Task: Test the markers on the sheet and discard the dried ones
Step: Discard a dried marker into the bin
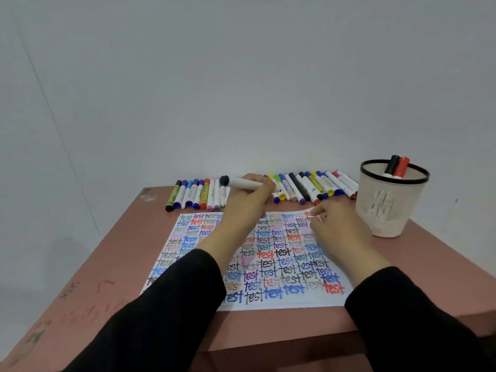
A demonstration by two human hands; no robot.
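Pinkish-brown flat-topped table (418,253) sat against plain pale grey wall (241,76). Faint diagonal seam line (53,116) ran down wall at left. Whitish smudge (149,196) was on table's far left corner. Faded red and dark pen scribbles (88,312) were on near left tabletop. Small dark speck (456,201) was on wall at right.

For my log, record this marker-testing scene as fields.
left hand: grips black-capped marker above the sheet
right hand: at sheet's far edge; grip unclear
sheet: covered with "test" in many colours
loose markers: rows along table's far edge
mesh cup: holds black marker and red marker
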